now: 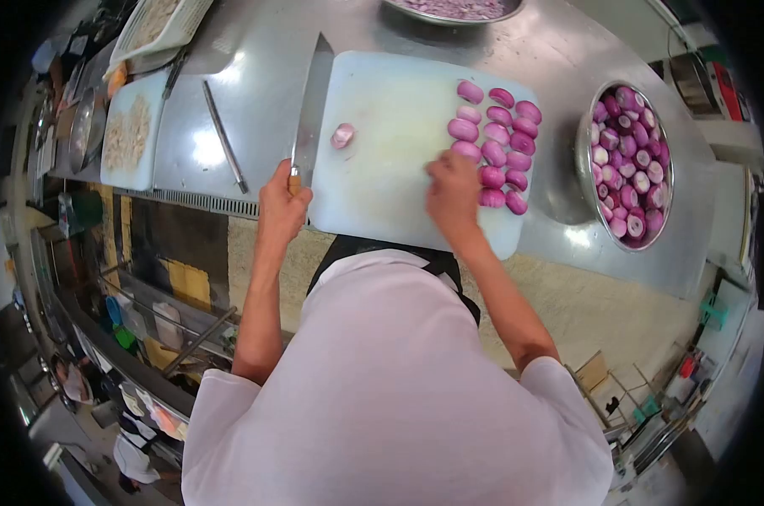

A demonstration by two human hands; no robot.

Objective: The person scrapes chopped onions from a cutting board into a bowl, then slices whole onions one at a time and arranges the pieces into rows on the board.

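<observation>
My left hand (282, 202) is wrapped round the wooden handle of a large kitchen knife (312, 105). Its broad blade points away from me, along the left edge of the white cutting board (399, 194). Over the board's right half, my right hand (454, 198) is curled and slightly blurred beside the onion halves (497, 135). What its fingers hold, if anything, is hidden. Those purple halves lie in rows down the right side of the board. One small onion piece (342, 136) sits alone near the knife.
A metal bowl (581, 164) of peeled purple onions stands to the right. Another bowl (454, 18) with chopped onion is at the far edge. Leftward lie a metal rod (223, 135), a second board (158, 110) with pale pieces, and a white basket (175, 29).
</observation>
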